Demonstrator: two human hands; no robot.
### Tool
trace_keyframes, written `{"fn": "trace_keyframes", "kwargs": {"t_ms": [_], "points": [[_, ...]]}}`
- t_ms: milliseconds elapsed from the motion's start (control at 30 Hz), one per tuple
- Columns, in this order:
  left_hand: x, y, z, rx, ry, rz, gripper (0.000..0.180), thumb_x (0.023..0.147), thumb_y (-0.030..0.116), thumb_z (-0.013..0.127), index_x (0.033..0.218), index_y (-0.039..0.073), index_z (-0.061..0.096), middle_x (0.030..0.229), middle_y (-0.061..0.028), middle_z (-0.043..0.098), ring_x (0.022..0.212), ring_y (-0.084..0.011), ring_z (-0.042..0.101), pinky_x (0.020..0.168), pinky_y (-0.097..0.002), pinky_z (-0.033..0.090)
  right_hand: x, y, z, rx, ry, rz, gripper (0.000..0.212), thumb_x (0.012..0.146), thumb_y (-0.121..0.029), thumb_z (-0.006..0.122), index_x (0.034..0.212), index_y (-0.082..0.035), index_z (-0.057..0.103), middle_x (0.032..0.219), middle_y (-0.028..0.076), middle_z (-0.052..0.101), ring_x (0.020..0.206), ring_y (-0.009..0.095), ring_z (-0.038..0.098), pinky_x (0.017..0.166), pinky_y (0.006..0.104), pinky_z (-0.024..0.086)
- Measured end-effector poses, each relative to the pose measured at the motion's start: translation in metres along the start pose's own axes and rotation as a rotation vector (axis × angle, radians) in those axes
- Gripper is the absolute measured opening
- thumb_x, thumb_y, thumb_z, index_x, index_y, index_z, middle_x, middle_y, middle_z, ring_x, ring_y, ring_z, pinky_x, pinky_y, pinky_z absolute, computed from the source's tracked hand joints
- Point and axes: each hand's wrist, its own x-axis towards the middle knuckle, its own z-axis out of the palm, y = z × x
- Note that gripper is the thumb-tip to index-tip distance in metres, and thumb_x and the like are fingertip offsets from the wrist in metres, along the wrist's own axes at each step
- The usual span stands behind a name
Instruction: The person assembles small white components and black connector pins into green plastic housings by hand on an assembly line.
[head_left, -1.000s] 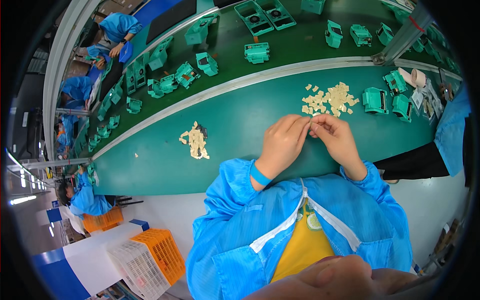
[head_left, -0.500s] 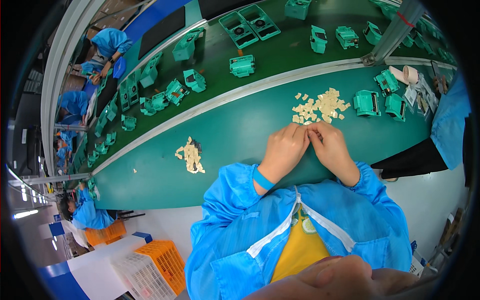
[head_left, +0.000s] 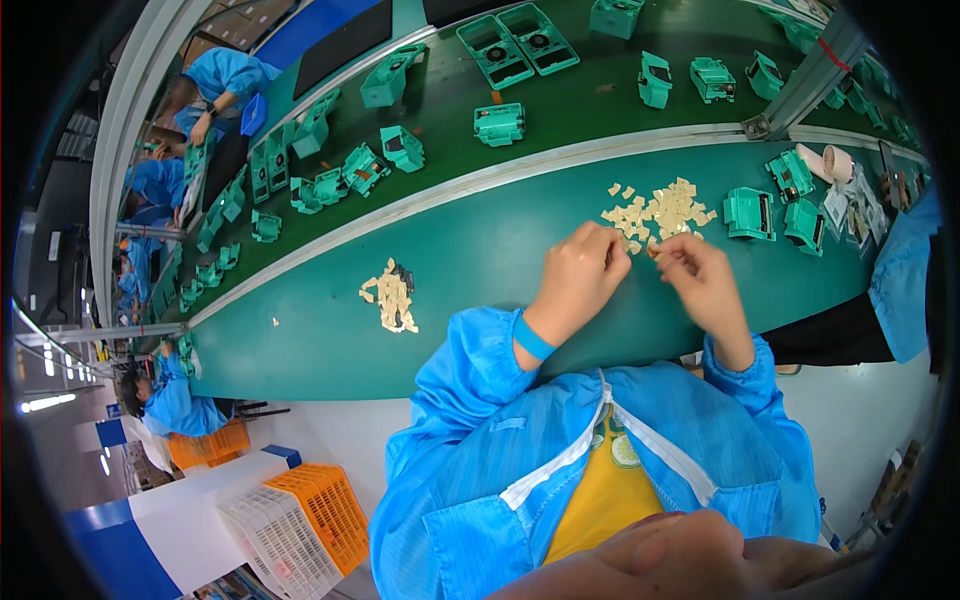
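Observation:
A loose pile of small flat cream-coloured pieces point(head_left: 680, 207) lies on the green table ahead of my hands. My left hand point(head_left: 580, 282), with a blue band at the wrist, is at the pile's near left edge. Its fingers are curled in and pressed together; whatever they pinch is hidden. A short gap to the right, my right hand point(head_left: 708, 284) reaches to the near edge of the same pile. Its thumb and forefinger come together by the pieces, and what lies between them is too small to make out. Farther left is a second pile of cream pieces point(head_left: 393, 300) with something dark beside it.
Several green plastic housings point(head_left: 748, 213) stand right of the pile, near a tape roll point(head_left: 837, 163) and clear bags point(head_left: 855, 207). Beyond a pale rail point(head_left: 470, 187), more green housings point(head_left: 499, 124) sit on a belt. A person's blue sleeve point(head_left: 905, 275) is at the right.
My hands were together at the pile's near edge; now they are apart, the right one shifted rightward. The whole view has also shifted slightly.

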Motion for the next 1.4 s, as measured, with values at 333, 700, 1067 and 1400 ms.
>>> {"fn": "trace_keyframes", "kwargs": {"t_ms": [333, 700, 1067, 1400], "points": [[0.014, -0.019, 0.049, -0.032, -0.011, 0.073, 0.01, 0.093, 0.011, 0.069, 0.089, 0.002, 0.069, 0.084, -0.0164, 0.065, 0.074, -0.0351, 0.064, 0.065, -0.0437, 0.051, 0.001, 0.02, -0.034, 0.002, 0.164, -0.048, 0.012, 0.098, -0.008, 0.065, 0.106, 0.0, 0.068, 0.094, 0.004, 0.069, 0.081, 0.012, 0.063, 0.074, 0.0276, 0.052], [0.008, 0.004, 0.029, -0.04, 0.032, -0.042, 0.007, 0.093, 0.006, 0.07, 0.091, -0.001, 0.068, 0.086, -0.0133, 0.066, 0.072, -0.0264, 0.063, 0.063, -0.0368, 0.051, -0.068, 0.031, -0.254, 0.042, 0.323, -0.074, 0.015, 0.094, -0.009, 0.07, 0.106, -0.001, 0.068, 0.106, 0.007, 0.073, 0.092, 0.014, 0.066, 0.085, 0.0305, 0.054], [0.01, 0.003, 0.039, -0.062, 0.024, -0.085, 0.008, 0.093, 0.006, 0.069, 0.09, 0.0, 0.07, 0.086, -0.0093, 0.066, 0.069, -0.0187, 0.06, 0.061, -0.0319, 0.049, -0.137, 0.146, -0.388, 0.427, 0.891, 0.115, 0.012, 0.094, -0.013, 0.065, 0.101, -0.004, 0.07, 0.132, 0.01, 0.066, 0.115, 0.019, 0.062, 0.096, 0.0325, 0.047], [0.007, -0.013, 0.039, -0.101, -0.01, -0.15, 0.012, 0.096, 0.009, 0.069, 0.095, -0.002, 0.071, 0.082, -0.0098, 0.072, 0.069, -0.0157, 0.067, 0.064, -0.03, 0.053, -0.032, 0.014, -0.253, 0.411, -0.057, -0.085, 0.016, 0.097, -0.016, 0.07, 0.105, -0.002, 0.069, 0.104, 0.008, 0.071, 0.087, 0.017, 0.071, 0.073, 0.0284, 0.056]]}}
